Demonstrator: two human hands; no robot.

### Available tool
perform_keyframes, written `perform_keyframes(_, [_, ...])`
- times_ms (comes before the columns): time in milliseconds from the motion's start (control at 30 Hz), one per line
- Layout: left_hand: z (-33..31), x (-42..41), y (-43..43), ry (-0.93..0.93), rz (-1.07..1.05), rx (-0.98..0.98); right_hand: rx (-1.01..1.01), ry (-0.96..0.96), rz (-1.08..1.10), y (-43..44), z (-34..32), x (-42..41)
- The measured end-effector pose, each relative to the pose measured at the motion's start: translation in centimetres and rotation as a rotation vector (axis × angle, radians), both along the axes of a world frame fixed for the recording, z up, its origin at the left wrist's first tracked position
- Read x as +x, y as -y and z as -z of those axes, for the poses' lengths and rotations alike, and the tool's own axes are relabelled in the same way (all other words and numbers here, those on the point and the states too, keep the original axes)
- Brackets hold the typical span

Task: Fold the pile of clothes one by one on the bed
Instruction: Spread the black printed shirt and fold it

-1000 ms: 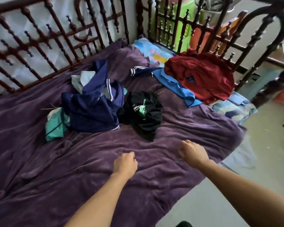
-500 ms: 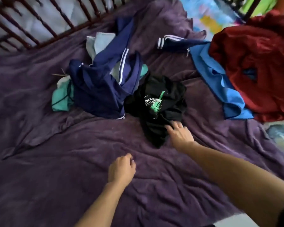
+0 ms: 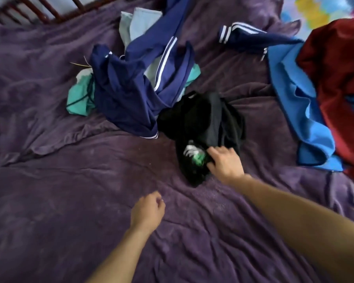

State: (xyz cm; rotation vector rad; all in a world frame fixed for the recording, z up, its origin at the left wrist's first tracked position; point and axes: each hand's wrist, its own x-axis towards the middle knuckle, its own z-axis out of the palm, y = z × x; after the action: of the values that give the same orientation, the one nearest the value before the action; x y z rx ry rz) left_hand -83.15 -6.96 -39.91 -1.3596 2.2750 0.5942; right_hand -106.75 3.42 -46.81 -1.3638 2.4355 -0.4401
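Observation:
A crumpled black shirt [image 3: 200, 121] with a green and white print lies mid-bed on the purple blanket [image 3: 70, 201]. My right hand [image 3: 225, 163] grips its near edge, fingers curled into the cloth beside the print. My left hand [image 3: 147, 211] hovers above the blanket nearer to me, loosely closed and holding nothing. To the left of the black shirt lies a navy garment with white stripes [image 3: 135, 88] over teal [image 3: 80, 97] and pale grey-blue [image 3: 139, 23] clothes.
At the right edge a dark red garment [image 3: 339, 78] rests on a bright blue one [image 3: 298, 111], with a navy striped sleeve [image 3: 245, 37] reaching out from them. A patterned pillow [image 3: 315, 9] is at top right. Wooden bed rails [image 3: 35, 11] run along the top left.
My right hand has reached forward from open space onto the black shirt and closed on its near edge. The view has dropped closer to the bed. My left hand has barely moved.

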Motion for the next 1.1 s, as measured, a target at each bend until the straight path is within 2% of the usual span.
perform_keyframes(133, [-0.1,-3.5,1.7,-0.038,0.010,-0.034,0.154,0.032,-0.122,-9.7,0.5,4.0])
perform_keyframes(267, [0.7,-8.5,2.4,-0.178,0.124,-0.050,0.246,0.047,-0.173,-15.6,0.1,5.2])
perform_keyframes(367, [2.0,-12.2,2.6,-0.157,0.344,-0.156,0.277,0.072,-0.239,-18.5,-0.1,5.9])
perform_keyframes(500, [4.3,-16.3,3.7,-0.053,0.677,-0.292,0.555,0.224,-0.248,-20.3,0.0,5.5])
perform_keyframes(533, [5.0,-17.2,4.0,-0.034,0.737,-0.282,0.557,0.283,-0.210,-19.8,-0.1,4.9])
perform_keyframes(600, [6.2,-18.4,4.8,-0.019,0.795,-0.228,0.456,0.373,-0.079,-17.1,-1.2,3.5])
perform_keyframes(667, [7.2,-18.3,5.8,-0.054,0.784,-0.221,0.173,0.246,0.049,-12.7,-1.9,1.8])
perform_keyframes(733, [7.5,-17.1,6.7,-0.138,0.765,-0.234,0.024,0.183,0.099,-7.9,-1.7,0.6])
perform_keyframes(800, [6.8,-15.4,7.2,-0.265,0.750,-0.248,0.121,0.349,0.119,-3.4,-1.2,0.4])
perform_keyframes(867, [5.1,-13.7,7.4,-0.352,0.735,-0.238,0.262,0.426,0.146,-0.5,-0.6,0.9])
perform_keyframes(967, [2.2,-10.3,7.0,-0.395,0.741,-0.292,0.115,0.402,0.254,0.3,-1.4,2.2])
perform_keyframes(1100, [-1.6,-4.6,5.5,-0.333,0.768,-0.338,-0.084,0.376,0.134,-1.5,-5.2,3.5])
